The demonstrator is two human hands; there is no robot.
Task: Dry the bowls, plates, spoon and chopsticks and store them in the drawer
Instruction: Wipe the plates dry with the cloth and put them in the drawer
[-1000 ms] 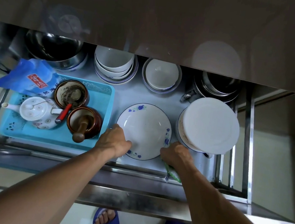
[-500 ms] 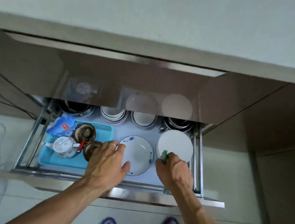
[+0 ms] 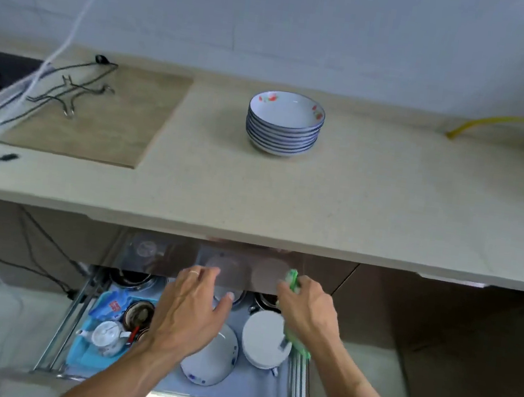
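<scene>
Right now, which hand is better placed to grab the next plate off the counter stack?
Left. The left hand is open and empty, while the right hand grips the green cloth. The plate stack is ahead.

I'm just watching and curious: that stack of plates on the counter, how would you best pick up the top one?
Take the top plate of the stack of plates by its raised rim, probably from the near edge facing the person. It sits level and nested in the plates below, so only the flared rim is free to pinch. The left hand is empty and open; the right hand holds a green cloth.
</scene>
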